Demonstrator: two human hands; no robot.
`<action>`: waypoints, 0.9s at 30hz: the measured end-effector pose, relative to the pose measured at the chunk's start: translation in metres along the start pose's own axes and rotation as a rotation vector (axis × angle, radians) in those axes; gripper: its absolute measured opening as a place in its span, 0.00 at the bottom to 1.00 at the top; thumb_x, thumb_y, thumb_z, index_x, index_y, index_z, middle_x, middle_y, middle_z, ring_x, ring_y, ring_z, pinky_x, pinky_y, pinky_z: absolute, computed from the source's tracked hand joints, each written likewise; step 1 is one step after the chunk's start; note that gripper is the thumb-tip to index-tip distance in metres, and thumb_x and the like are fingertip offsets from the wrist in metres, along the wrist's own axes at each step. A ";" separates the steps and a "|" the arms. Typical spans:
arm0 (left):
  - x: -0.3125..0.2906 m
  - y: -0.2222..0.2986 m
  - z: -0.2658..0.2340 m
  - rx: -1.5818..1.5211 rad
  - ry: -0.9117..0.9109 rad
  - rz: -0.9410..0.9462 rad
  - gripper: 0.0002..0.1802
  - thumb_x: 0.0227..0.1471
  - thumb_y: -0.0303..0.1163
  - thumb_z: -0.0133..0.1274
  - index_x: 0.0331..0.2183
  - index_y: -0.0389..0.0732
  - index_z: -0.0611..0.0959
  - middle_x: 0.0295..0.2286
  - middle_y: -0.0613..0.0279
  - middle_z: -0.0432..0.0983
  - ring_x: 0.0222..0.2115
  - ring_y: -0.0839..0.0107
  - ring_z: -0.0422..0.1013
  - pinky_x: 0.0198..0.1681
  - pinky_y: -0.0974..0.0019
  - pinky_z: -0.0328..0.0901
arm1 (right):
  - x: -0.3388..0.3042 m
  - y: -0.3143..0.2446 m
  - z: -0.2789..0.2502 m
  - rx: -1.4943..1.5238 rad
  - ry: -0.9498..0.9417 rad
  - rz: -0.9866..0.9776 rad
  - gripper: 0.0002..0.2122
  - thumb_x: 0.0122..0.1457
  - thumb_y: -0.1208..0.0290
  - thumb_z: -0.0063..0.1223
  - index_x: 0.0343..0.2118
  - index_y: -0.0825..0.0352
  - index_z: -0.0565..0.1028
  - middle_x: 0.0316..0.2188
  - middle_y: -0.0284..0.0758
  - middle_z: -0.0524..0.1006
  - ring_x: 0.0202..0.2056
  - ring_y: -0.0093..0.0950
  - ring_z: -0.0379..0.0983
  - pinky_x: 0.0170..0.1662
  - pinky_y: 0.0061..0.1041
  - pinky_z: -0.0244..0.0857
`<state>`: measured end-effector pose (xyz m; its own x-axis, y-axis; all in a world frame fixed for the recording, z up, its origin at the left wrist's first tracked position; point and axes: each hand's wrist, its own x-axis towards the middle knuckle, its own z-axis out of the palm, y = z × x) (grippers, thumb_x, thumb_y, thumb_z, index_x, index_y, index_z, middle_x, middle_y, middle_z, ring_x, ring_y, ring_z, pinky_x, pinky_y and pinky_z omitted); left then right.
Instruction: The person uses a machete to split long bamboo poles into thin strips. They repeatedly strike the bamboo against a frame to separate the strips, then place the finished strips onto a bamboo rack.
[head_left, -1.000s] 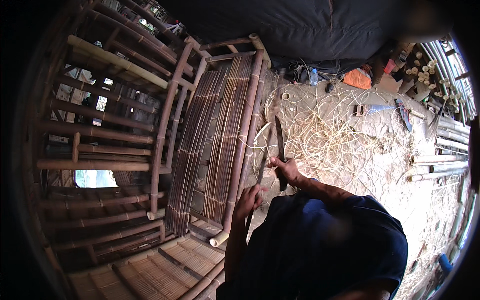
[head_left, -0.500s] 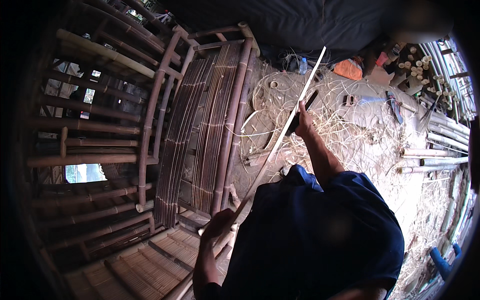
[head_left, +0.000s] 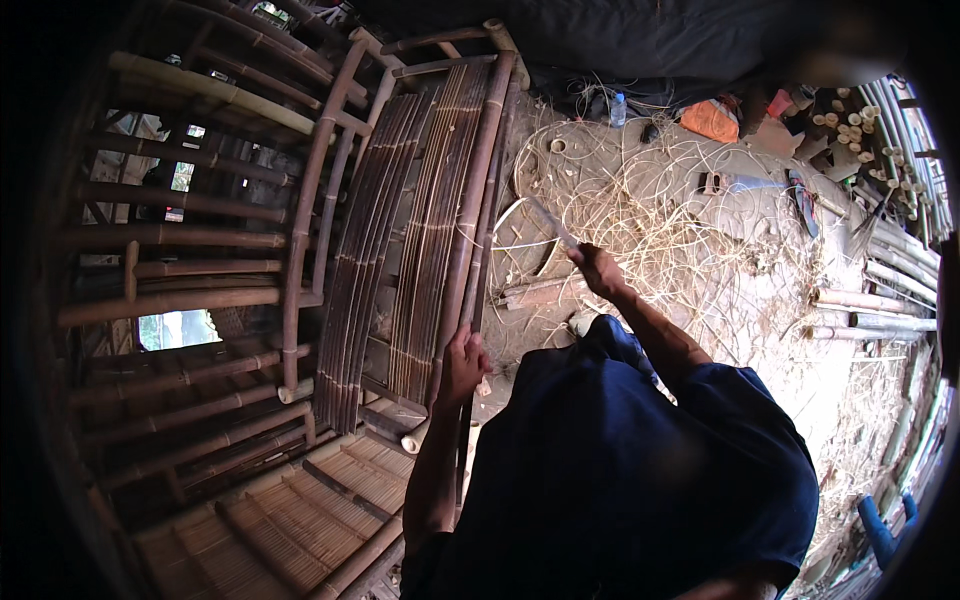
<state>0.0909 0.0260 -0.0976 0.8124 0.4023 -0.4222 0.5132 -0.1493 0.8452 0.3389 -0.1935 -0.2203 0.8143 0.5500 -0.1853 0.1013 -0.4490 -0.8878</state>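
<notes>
My left hand (head_left: 463,365) is closed round a long, narrow bamboo strip (head_left: 465,445), beside the right rail of a bamboo bench (head_left: 400,250). Its dark face is turned up, and the strip runs nearly parallel with that rail. Out over the littered ground, my right hand (head_left: 597,270) grips a long-bladed knife (head_left: 550,222). The blade points up and to the left, toward the bench, apart from the strip. Most of the handle is hidden in my fist.
Pale bamboo shavings (head_left: 660,215) cover the ground ahead. A hand saw (head_left: 745,183), a water bottle (head_left: 618,110) and an orange bag (head_left: 710,120) lie farther off. Bamboo poles (head_left: 870,320) are at the right, a slatted bamboo panel (head_left: 270,520) at lower left.
My right hand has let go of the strip's far part and lowered slightly, keeping the knife. My left hand has moved up and right; the strip has swung left alongside the bench, dark face showing.
</notes>
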 end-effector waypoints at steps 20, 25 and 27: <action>-0.052 0.130 0.005 -0.103 0.064 0.132 0.34 0.51 0.23 0.51 0.60 0.33 0.62 0.22 0.73 0.68 0.18 0.86 0.58 0.20 0.77 0.56 | 0.078 -0.135 0.006 -0.451 0.077 -0.271 0.33 0.61 0.38 0.33 0.18 0.65 0.74 0.13 0.45 0.73 0.15 0.38 0.73 0.17 0.34 0.65; -0.079 0.116 -0.010 0.017 0.084 0.161 0.36 0.47 0.27 0.52 0.58 0.32 0.64 0.25 0.68 0.66 0.24 0.81 0.62 0.26 0.74 0.59 | 0.053 -0.181 -0.022 -0.477 0.014 -0.497 0.32 0.63 0.39 0.27 0.25 0.63 0.77 0.11 0.40 0.72 0.12 0.36 0.70 0.16 0.35 0.64; -0.087 0.105 -0.014 0.080 0.101 0.187 0.35 0.47 0.26 0.52 0.58 0.35 0.64 0.25 0.65 0.66 0.23 0.78 0.63 0.26 0.72 0.60 | 0.077 -0.164 -0.020 -0.470 0.022 -0.533 0.33 0.63 0.38 0.27 0.32 0.65 0.78 0.15 0.45 0.75 0.21 0.43 0.75 0.25 0.40 0.69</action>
<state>0.0698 -0.0123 0.0325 0.8658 0.4484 -0.2222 0.3796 -0.2989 0.8755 0.3964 -0.0917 -0.0801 0.5958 0.7675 0.2367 0.7211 -0.3814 -0.5784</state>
